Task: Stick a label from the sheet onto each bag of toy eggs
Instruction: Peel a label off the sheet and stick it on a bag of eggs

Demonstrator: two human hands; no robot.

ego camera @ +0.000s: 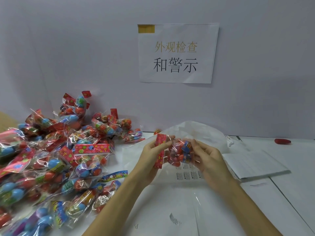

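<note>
Holding one bag of toy eggs (179, 155), seemingly unlabelled, both hands (180, 157).

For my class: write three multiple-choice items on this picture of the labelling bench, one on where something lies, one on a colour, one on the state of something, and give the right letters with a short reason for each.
1. Where does the pile of bags lie?
A. to the person's left on the table
B. to the person's right
C. on the wall

2. What colour is the header strip of the held bag?
A. plain white
B. red with a flower print
C. black

3. What state is the held bag in?
A. lying flat on the table
B. hanging from the wall sign
C. held up off the table by both hands

Answers:
1 A: the heap fills the left side of the table.
2 B: the strip at the left hand is red with flowers.
3 C: the left hand and right hand grip it above the label sheet.
</note>
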